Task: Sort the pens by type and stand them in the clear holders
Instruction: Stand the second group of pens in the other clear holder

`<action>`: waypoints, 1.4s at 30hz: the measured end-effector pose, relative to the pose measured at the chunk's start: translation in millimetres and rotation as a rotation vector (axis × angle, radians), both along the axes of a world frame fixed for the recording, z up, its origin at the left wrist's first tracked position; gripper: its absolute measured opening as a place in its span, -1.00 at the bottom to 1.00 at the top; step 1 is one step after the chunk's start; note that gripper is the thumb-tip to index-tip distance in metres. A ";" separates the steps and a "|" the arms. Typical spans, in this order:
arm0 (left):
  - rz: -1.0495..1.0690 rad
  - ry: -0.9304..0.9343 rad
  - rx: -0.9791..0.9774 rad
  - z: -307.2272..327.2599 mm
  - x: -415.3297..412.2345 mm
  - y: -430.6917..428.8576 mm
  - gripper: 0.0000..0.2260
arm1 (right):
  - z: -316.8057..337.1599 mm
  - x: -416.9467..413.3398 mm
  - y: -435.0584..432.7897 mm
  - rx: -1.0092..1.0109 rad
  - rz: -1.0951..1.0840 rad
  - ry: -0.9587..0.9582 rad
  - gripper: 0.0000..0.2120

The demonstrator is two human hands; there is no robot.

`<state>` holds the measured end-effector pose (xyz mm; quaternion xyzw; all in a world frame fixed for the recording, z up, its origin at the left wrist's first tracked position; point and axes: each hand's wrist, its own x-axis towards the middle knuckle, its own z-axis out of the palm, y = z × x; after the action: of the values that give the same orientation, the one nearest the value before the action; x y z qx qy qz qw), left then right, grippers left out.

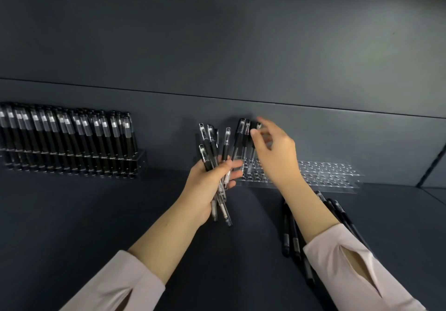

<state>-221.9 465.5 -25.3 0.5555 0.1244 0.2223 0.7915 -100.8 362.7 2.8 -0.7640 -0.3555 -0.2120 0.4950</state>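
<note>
We take the near-empty holder as reference. Our left hand, just left of its left end, grips a bundle of clear-barrel pens, fingers curled round the barrels, caps up. We judge that this keeps one type close to the open holes and already oriented for insertion.

Our right hand, above the holder's left end, pinches the cap of one pen between thumb and forefinger, with the other fingers loosely spread. A top pinch leaves the barrel free to drop into its hole. We cannot tell whether the tip is seated.

Just beside it stand two placed pens, so filling proceeds from the left end. The full holder stands well left of the reference. In front of the reference lie loose black pens, apparently another type, not yet sorted
</note>
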 end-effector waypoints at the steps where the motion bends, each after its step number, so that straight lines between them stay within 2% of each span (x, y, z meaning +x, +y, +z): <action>1: -0.011 0.000 -0.009 0.2 0.6 -0.2 -0.89 | 1.8 -2.2 0.2 0.044 0.067 0.107 -0.67; 4: -0.055 0.000 -0.006 0.8 1.2 -1.9 -0.86 | 2.0 -7.7 -0.8 0.123 0.208 0.320 -0.71; 12: -0.099 -0.029 0.043 2.2 -0.4 -7.5 -0.87 | -2.1 -5.9 -4.1 0.279 0.310 0.560 -0.61; 16: -0.065 -0.014 -0.015 2.3 -0.6 -6.7 -0.84 | -2.0 0.6 -8.7 0.421 0.334 0.622 -0.50; 20: -0.018 0.044 -0.024 1.5 -1.2 -3.2 -0.81 | -0.8 6.9 -17.8 0.512 0.210 0.567 -0.60; 26: -0.035 0.083 0.093 1.4 -1.4 -1.3 -0.81 | 0.7 2.3 -27.6 0.469 -0.024 0.287 -0.68; 31: -0.079 0.003 -0.017 -2.3 1.5 -3.7 -0.83 | 2.2 -5.8 -26.6 0.500 -0.116 0.093 -0.76; 36: -0.082 -0.019 -0.023 -2.7 -0.2 -4.2 -0.84 | 0.4 -5.4 -24.8 0.500 -0.144 0.020 -0.75; 39: -0.090 0.006 0.113 -0.4 -3.9 -3.1 -0.81 | -1.6 -2.6 -24.1 0.469 -0.163 0.000 -0.74; 42: -0.093 0.000 0.135 0.2 -5.0 -3.0 -0.81 | -3.6 0.2 -22.6 0.451 -0.167 0.016 -0.73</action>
<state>-226.9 462.6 -25.1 0.6127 0.0833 0.1931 0.7618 -100.6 340.1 -0.8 -0.6624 -0.2308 -0.3200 0.6368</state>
